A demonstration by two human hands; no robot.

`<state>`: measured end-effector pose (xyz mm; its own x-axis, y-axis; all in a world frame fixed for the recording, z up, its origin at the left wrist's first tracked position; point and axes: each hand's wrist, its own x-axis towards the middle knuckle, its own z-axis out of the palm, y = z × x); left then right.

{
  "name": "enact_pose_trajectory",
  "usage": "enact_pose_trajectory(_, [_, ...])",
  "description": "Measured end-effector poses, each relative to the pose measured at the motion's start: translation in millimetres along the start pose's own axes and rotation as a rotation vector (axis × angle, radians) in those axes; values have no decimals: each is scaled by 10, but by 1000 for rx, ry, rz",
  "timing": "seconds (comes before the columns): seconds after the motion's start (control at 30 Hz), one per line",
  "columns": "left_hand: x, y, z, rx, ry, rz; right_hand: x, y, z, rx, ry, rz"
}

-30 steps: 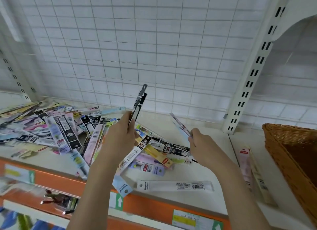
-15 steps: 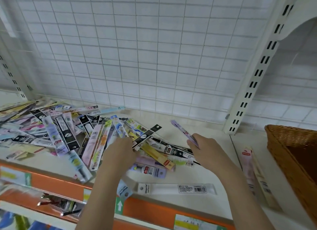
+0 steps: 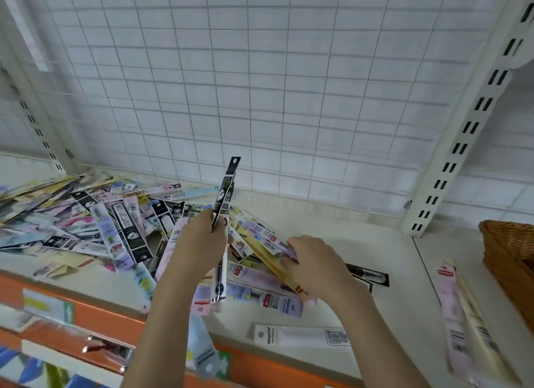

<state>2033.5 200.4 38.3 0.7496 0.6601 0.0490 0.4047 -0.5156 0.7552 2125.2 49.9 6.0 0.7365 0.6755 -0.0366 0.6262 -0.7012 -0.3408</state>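
The left hand is closed tight around a few thin black packs and holds them standing up, so their tops stick out above the hand. They have white marks and pictures on them, but the words are too blurry to read. The right hand is low down, just to the right of the left hand. Its fingers curl around a long yellow pack with a little red label at the near end. That pack lies at the edge of a big messy pile of packs, which spreads out to the left of both hands. Many packs there are pink, purple, blue or black, and some have small red labels. A white pack with a barcode lies flat in front of the right hand, near the shelf's orange edge. A black pack lies just right of the right hand. Far to the right are a pink pack and a brown woven basket.
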Motion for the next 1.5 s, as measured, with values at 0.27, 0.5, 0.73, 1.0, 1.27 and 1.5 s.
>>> enact_pose_trajectory(0.27, [182,-166,-159,-156,9,-71,166,-154,81,-19,-66,41])
enact_pose_trajectory(0.5, [313,-217,-86,-185,-72,-108,167,-31,-101,148,-104,104])
enact_pose_trajectory(0.73, [324,-224,21,61,-94,-89,80,77,-304,240,92,186])
enact_pose_trajectory(1.0, [409,-236,53,256,-32,-92,-13,138,-319,293,202,199])
enact_pose_trajectory(1.27, [460,-345,128,318,6,-95,-63,212,-270,277,276,146])
enact_pose_trajectory(1.5, [502,-180,292,460,-2,-76,-161,270,-273,288,297,160])
